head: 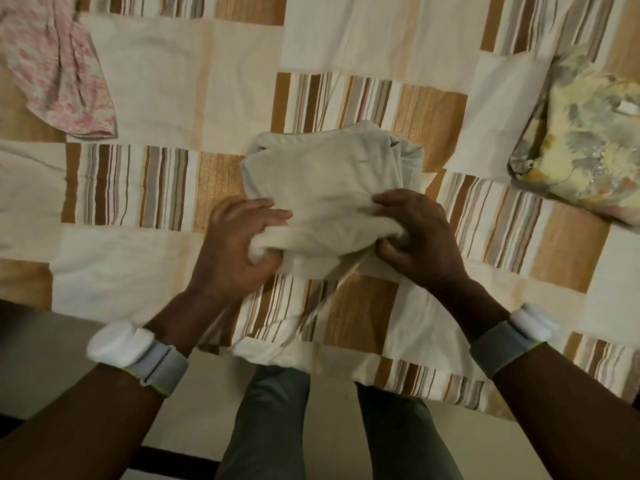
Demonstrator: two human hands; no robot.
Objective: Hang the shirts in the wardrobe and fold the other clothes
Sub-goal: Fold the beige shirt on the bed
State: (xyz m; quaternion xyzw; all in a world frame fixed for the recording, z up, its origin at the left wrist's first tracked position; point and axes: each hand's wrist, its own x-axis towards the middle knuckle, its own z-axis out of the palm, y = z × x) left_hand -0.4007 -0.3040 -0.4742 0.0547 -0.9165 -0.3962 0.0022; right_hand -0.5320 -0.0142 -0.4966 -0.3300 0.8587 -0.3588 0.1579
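A cream-white garment (pixel 325 174) lies partly folded in the middle of the bed. Its near edge is rolled into a thick band. My left hand (pixel 239 244) grips the left end of that band, fingers curled round the cloth. My right hand (pixel 415 237) grips the right end the same way. A pink floral garment (pixel 59 67) lies loose at the far left. At the far right a yellow and grey patterned garment (pixel 581 140) sits folded.
The bed is covered by a patchwork spread (pixel 166 98) in cream, tan and brown stripes, whose near edge hangs over the bedside. My legs in grey-green trousers (pixel 277 427) stand against the bed edge on a pale floor.
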